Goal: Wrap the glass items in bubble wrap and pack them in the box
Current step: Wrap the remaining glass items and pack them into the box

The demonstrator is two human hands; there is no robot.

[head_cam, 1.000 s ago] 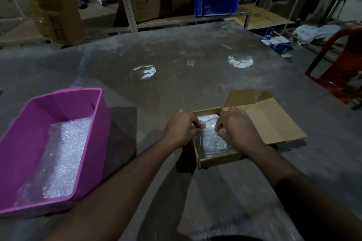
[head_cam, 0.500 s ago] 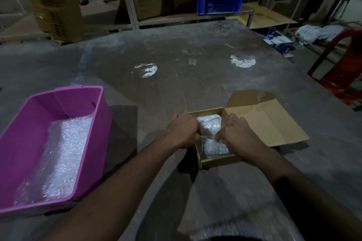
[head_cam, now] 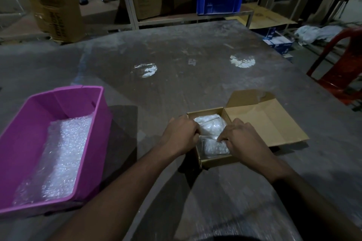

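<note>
Two hands, left hand (head_cam: 181, 136) and right hand (head_cam: 242, 139), pinch one bubble-wrapped bundle (head_cam: 212, 146) inside the small brown cardboard box (head_cam: 215, 160). One more wrapped bundle (head_cam: 210, 124) lies behind it. One pink plastic tub (head_cam: 98, 123) holds bubble wrap (head_cam: 60, 154).

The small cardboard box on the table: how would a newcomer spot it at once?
On the grey table, right of the pink plastic tub, sits a small brown cardboard box with its lid open rightward. Unlike the tub's loose sheet, it holds bubble-wrapped bundles.
</note>
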